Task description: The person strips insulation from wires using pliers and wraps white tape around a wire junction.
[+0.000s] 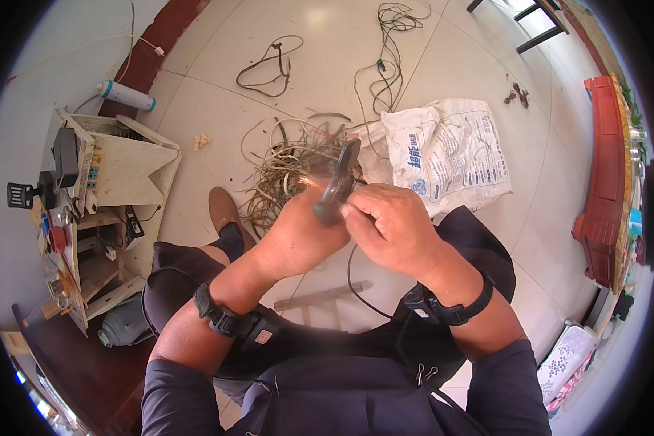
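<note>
My left hand [304,234] is closed around a dark, elongated tool [339,178] with a rounded upper end and a greenish lower part, blurred and pointing upward in front of me. My right hand [387,229] is pressed against its right side, thumb and fingers pinched on something small that I cannot make out. A thin black cable [349,273] hangs below my hands and curves to the right. Just beyond them lies a tangled pile of pale and dark cables [276,156], partly hidden by my left hand and the tool.
A white printed sack [458,154] lies right of the pile, with loose cables [385,73] farther back. A wooden cabinet with clutter [127,174] stands left, a red-brown piece of furniture [599,196] right. A metal piece [316,294] lies between my knees; a brown shoe [225,214] is left.
</note>
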Demonstrator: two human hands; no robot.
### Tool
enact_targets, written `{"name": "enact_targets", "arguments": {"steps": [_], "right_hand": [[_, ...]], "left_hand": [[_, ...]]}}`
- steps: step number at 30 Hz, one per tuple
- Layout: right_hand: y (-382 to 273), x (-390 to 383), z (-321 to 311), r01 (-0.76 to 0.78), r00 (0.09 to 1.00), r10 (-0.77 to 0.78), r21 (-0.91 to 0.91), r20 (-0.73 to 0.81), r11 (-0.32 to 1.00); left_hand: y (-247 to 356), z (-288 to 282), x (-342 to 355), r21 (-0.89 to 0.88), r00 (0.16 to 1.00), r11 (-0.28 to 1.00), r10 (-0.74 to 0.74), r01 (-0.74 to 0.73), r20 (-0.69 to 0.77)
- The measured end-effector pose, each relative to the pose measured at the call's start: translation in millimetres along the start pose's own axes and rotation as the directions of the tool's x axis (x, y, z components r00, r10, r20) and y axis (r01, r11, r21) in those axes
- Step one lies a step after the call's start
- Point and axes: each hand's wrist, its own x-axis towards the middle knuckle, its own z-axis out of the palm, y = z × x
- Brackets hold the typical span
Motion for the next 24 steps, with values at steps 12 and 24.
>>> {"name": "enact_targets", "arguments": {"steps": [12, 24], "right_hand": [[1.4, 1.3, 0.7, -0.055, 0.998, 0.058, 0.089, -0.027, 0.995], [-1.9, 2.2, 0.9, -0.089, 0.996, 0.09, 0.097, -0.004, 0.991]], "left_hand": [[-5.0, -0.2, 1.5, 0.019, 0.999, 1.0, 0.011, -0.011, 0.03], [-9.6, 5.0, 2.8, 0.097, 0.994, 0.992, 0.086, -0.079, -0.072]]}}
